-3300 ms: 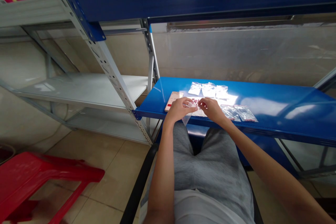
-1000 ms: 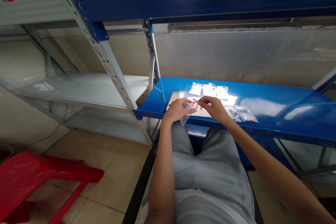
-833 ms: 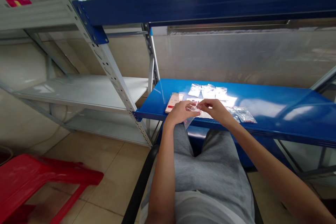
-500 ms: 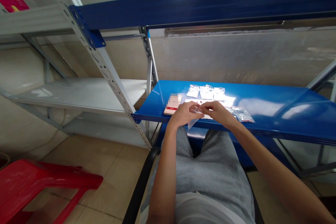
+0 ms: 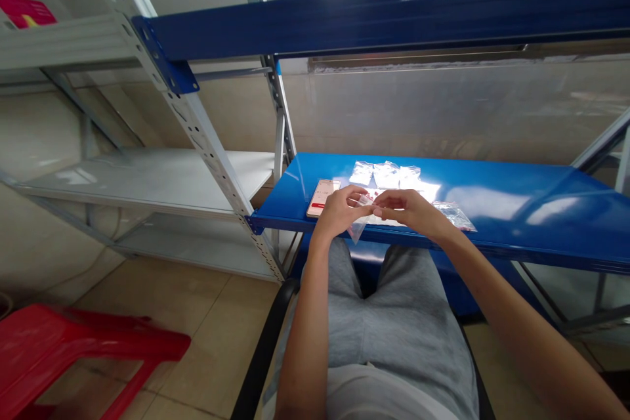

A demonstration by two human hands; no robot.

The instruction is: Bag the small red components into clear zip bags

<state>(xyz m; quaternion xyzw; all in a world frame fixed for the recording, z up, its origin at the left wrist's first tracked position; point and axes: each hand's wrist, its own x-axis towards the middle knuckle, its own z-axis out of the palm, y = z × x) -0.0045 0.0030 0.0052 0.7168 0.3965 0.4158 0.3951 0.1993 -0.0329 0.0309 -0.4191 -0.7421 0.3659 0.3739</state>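
The small clear plastic bag (image 5: 357, 231) is just right of the pale rectangular smartphone with a red screen band (image 5: 323, 195). The left hand (image 5: 339, 211) pinches it, corner hanging down, presumably to turn its mouth toward the right hand (image 5: 409, 206), whose fingertips bunch narrowly beside it; whether they are closed on anything cannot be told. Tiny red pieces (image 5: 373, 193) lie right of the phone, near both hands, likely for short reach. Three flat clear plastic packets (image 5: 386, 175) lie beyond and right of the phone, seemingly out of the way.
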